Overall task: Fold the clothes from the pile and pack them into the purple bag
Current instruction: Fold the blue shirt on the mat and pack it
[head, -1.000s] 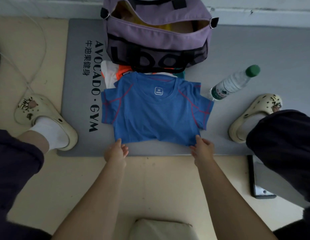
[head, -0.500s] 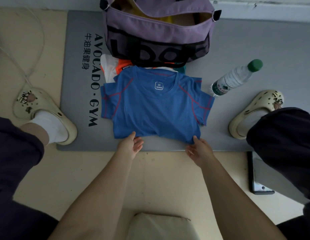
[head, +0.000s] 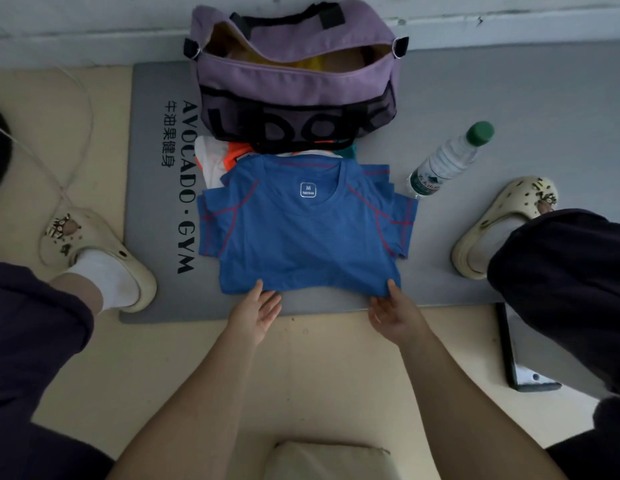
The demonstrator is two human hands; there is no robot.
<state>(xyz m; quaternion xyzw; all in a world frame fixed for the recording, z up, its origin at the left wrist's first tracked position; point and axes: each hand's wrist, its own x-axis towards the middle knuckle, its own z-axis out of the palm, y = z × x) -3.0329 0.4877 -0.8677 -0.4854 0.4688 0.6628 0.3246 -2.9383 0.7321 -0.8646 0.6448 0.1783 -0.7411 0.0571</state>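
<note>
The room is dim and a bit gray. The light is soft, with no glare and only faint shadows. The middle looks sharp. Near the edges things bend and stretch, and the corners look darker.

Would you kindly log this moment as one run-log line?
phase: folding | blue T-shirt: flat on mat | left hand: thumb on hem | right hand: thumb on hem | purple bag: unzipped
</note>
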